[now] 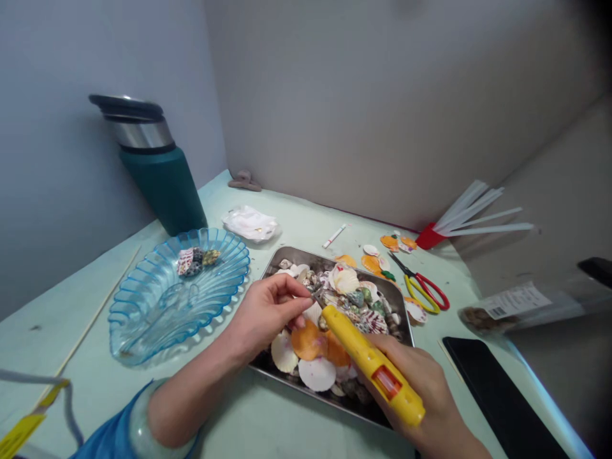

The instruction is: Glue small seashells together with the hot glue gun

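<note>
My right hand (421,382) is wrapped round a yellow hot glue gun (356,347), whose nozzle points up and left. Close to the nozzle tip, my left hand (272,306) has thumb and fingers pinched together; whatever is between them is too small or hidden to name. Both hands are over a metal tray (408,331) full of seashells (318,374), white, orange, striped and green. To the left stands a clear blue shell-shaped dish (143,306) with several small shells (190,261) in it.
A teal bottle (160,185) stands back left, near a white plastic packet (251,223). Right of the tray lie red-and-yellow scissors (425,290), a red cup (429,237) of glue sticks (473,210) and a black phone-like slab (497,395). A thin stick (95,319) lies left.
</note>
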Available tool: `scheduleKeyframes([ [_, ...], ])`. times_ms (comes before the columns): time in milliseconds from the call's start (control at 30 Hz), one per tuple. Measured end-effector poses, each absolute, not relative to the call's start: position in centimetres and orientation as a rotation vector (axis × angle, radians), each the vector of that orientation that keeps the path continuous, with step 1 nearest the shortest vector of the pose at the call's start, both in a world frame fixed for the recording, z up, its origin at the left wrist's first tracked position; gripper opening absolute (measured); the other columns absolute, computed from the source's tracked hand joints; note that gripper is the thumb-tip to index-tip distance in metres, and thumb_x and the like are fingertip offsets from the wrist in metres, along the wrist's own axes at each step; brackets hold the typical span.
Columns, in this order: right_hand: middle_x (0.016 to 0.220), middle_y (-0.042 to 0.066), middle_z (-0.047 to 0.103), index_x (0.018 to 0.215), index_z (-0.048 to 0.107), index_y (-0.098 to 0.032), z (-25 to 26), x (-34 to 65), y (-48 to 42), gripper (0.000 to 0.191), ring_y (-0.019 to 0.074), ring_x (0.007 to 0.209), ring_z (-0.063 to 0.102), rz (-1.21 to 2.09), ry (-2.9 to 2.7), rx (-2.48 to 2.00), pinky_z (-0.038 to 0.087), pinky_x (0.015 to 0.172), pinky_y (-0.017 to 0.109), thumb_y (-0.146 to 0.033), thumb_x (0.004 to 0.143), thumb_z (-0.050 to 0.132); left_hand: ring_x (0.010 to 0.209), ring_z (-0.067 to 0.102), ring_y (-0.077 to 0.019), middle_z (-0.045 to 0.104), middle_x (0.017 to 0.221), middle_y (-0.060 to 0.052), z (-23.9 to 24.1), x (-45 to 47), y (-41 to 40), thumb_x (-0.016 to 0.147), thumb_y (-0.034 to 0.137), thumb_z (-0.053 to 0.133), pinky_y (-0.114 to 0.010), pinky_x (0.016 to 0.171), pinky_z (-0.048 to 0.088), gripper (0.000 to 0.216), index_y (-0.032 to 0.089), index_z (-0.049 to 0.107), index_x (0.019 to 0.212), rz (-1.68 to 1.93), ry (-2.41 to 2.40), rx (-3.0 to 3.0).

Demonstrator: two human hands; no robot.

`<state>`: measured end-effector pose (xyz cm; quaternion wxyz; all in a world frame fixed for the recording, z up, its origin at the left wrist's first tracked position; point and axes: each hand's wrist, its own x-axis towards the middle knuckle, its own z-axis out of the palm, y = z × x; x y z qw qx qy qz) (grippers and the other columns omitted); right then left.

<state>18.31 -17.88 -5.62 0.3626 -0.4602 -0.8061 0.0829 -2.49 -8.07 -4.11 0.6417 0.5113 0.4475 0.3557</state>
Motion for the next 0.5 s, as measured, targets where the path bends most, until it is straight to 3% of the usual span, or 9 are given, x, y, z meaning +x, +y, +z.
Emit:
scheduleKeyframes([
  [233,0.085,0.003,0.071,0.108,0.052,-0.021,-5.73,18.25,-17.91,0.019,0.0127,0.06,0.066,0.159,-2.046,-1.262,0.049,0.053,0.02,-0.021,0.088,0.053,0.045,0.054,-0.0069,0.057,0.052,0.005,-4.17,-2.43,-7.98,0.069,0.024,0.07,-0.017,0.046,0.043,0.015,0.014,0.059,0.074,0.822,1.014,1.168],
  [500,0.085,0.003,0.071,0.108,0.052,-0.021,-5.83,18.32,-17.86,0.019,0.0133,0.063,0.068,0.164,-2.077,-1.217,0.051,0.056,0.019,-0.026,0.09,0.053,0.045,0.054,-0.0072,0.058,0.052,0.004,-3.99,-2.48,-8.05,0.068,0.023,0.07,-0.018,0.046,0.043,0.015,0.014,0.059,0.072,0.811,1.018,1.15],
])
